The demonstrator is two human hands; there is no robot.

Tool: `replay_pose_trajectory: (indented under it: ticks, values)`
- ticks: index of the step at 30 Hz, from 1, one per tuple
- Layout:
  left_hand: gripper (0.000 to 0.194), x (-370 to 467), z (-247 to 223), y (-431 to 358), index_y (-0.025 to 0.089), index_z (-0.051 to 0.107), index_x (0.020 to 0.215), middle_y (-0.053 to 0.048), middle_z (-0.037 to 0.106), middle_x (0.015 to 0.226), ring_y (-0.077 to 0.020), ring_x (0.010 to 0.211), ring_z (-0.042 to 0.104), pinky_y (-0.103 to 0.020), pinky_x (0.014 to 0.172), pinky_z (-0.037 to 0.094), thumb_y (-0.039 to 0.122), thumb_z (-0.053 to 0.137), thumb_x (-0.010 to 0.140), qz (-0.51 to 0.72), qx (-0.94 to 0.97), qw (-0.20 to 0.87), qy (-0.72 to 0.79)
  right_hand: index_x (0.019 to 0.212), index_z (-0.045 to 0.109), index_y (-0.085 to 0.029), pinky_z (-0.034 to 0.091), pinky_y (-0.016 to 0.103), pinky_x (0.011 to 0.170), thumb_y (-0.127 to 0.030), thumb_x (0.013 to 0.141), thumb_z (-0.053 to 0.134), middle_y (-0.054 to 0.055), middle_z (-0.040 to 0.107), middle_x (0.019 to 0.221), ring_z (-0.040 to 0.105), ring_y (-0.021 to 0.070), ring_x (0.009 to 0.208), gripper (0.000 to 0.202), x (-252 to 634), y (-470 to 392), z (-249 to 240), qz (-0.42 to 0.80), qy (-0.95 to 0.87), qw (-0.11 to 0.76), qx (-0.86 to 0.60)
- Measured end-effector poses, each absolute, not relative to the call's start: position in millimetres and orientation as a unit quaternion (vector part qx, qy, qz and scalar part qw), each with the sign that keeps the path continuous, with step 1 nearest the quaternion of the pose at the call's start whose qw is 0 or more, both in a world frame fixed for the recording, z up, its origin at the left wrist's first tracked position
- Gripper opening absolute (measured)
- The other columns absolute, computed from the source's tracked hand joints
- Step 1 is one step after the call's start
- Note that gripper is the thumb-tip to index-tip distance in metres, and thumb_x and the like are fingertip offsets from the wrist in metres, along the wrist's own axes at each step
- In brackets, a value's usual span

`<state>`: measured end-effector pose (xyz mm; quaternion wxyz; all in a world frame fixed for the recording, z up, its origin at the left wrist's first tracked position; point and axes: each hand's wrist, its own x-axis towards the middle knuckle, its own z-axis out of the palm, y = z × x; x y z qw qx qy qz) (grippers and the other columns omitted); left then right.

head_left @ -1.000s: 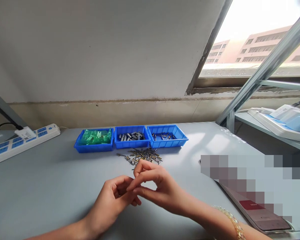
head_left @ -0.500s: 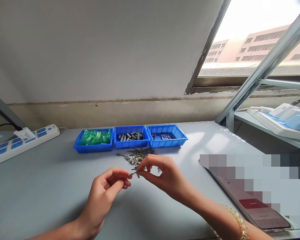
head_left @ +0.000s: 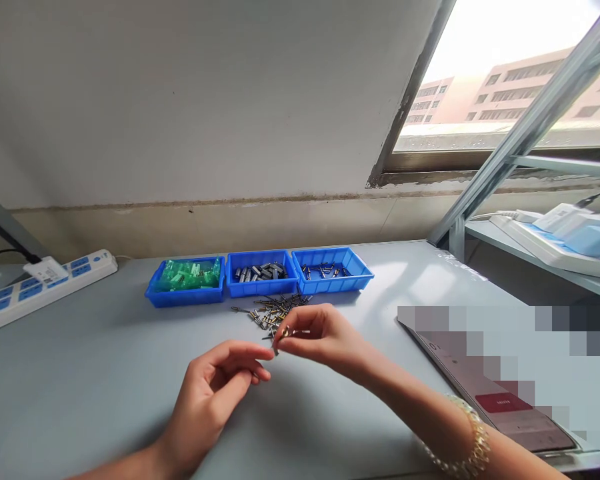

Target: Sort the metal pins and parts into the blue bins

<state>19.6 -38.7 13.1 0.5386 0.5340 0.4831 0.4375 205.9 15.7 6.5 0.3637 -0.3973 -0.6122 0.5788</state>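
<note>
Over the grey table, my right hand [head_left: 325, 337] pinches a small metal rivet [head_left: 286, 331] between thumb and fingertips. To its left is my left hand [head_left: 220, 387], thumb and fingers curved and apart; a tiny bit of metal shows by its fingertips, too small to make out. Behind my right hand lies a loose pile of rivets [head_left: 273, 310]. Beyond it stand three blue bins: the left bin [head_left: 185, 298] with a green plastic bag [head_left: 187, 275], the middle bin [head_left: 263, 288] with grey metal cylinders [head_left: 260, 273], and the right bin [head_left: 335, 287] with a few rivets [head_left: 327, 271].
A phone [head_left: 490, 393] lies on the right of the table [head_left: 105, 380]. One power strip [head_left: 95, 267] is at the far left, another [head_left: 545, 243] on the shelf at right. A metal post [head_left: 510, 133] rises by the window.
The rivet that was between both hands is now at my right fingertips, turned and clear of my left hand. My left hand has shifted slightly right, and the view has moved a little.
</note>
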Motion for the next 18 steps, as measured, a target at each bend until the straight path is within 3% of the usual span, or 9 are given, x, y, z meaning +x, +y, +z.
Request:
replay_pose_trajectory:
  ticks: [6, 8, 12, 15, 18]
  values:
    - [0.018, 19.3, 6.4, -37.4, 0.020, 0.074, 0.085, -0.005, 0.074, 0.084, -0.0194, 0.075, 0.066, -0.028, 0.074, 0.053, 0.017, 0.059, 0.075, 0.434, 0.526, 0.544, 0.488, 0.079, 0.072, -0.018, 0.053, 0.034, 0.067, -0.029, 0.077, 0.058, 0.006, 0.068, 0.075, 0.062, 0.0166, 0.070, 0.018, 239.6, 43.6, 17.3, 0.228, -0.674, 0.512, -0.482]
    - [0.018, 18.9, 4.3, -36.8, 0.021, 0.074, 0.085, -0.004, 0.074, 0.084, -0.0194, 0.076, 0.066, -0.028, 0.075, 0.053, 0.017, 0.058, 0.076, 0.431, 0.532, 0.542, 0.487, 0.087, 0.072, -0.018, 0.054, 0.037, 0.069, -0.027, 0.078, 0.055, 0.007, 0.068, 0.080, 0.062, 0.0170, 0.069, 0.021, 252.2, 55.9, 13.7, 0.114, -0.661, 0.515, -0.533]
    - [0.018, 18.6, 4.1, -36.1, 0.021, 0.074, 0.083, -0.004, 0.073, 0.081, -0.0193, 0.075, 0.065, -0.028, 0.074, 0.052, 0.018, 0.058, 0.076, 0.424, 0.544, 0.535, 0.488, 0.109, 0.066, -0.017, 0.052, 0.038, 0.068, -0.021, 0.077, 0.056, 0.010, 0.067, 0.092, 0.062, 0.0192, 0.071, 0.033, 269.0, 67.9, 9.7, 0.010, -0.698, 0.414, -0.584]
    - [0.018, 18.9, 6.1, -36.3, 0.021, 0.074, 0.083, -0.003, 0.073, 0.079, -0.0190, 0.075, 0.065, -0.028, 0.074, 0.052, 0.017, 0.058, 0.076, 0.426, 0.543, 0.533, 0.490, 0.093, 0.070, -0.022, 0.050, 0.035, 0.069, -0.013, 0.080, 0.055, 0.007, 0.065, 0.090, 0.060, 0.0188, 0.078, 0.021, 270.7, 62.5, 15.4, 0.029, -0.782, 0.332, -0.526]
    - [0.018, 18.8, 6.5, -36.6, 0.021, 0.074, 0.083, -0.003, 0.072, 0.078, -0.0190, 0.075, 0.065, -0.028, 0.074, 0.052, 0.017, 0.058, 0.076, 0.424, 0.542, 0.532, 0.493, 0.079, 0.071, -0.023, 0.048, 0.035, 0.075, -0.007, 0.075, 0.064, 0.003, 0.063, 0.084, 0.057, 0.0198, 0.085, 0.018, 267.2, 53.9, 20.5, 0.090, -0.874, 0.181, -0.442]
